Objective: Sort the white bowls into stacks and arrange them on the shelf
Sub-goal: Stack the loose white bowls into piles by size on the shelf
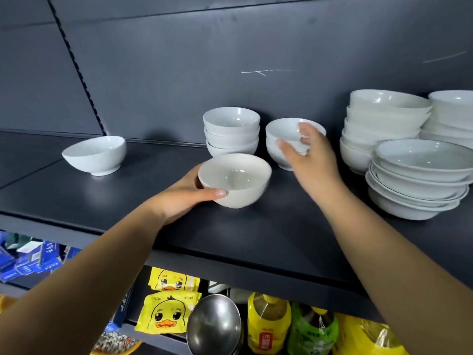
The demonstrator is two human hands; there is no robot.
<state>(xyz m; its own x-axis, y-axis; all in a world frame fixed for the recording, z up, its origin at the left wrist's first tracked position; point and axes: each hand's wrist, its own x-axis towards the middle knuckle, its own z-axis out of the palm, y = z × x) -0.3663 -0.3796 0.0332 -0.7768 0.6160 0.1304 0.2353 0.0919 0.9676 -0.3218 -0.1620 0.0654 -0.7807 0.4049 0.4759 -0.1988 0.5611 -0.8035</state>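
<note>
My left hand [179,198] grips a single white bowl [235,179] that stands near the middle of the dark shelf [76,198], thumb along its near side. My right hand [309,155] holds the rim of the top bowl of a stack of two bowls [284,129], fingers curled over the edge. Behind the single bowl is a stack of three small bowls [231,131]. One slanted-rim bowl [96,155] sits alone at the left.
At the right stand a tall stack of wide slanted bowls [378,124], a stack of shallow rimmed bowls [419,178] in front of it and another stack [453,111] at the edge. Below the shelf are yellow duck packets [166,311], a steel bowl [215,324] and oil bottles [268,321].
</note>
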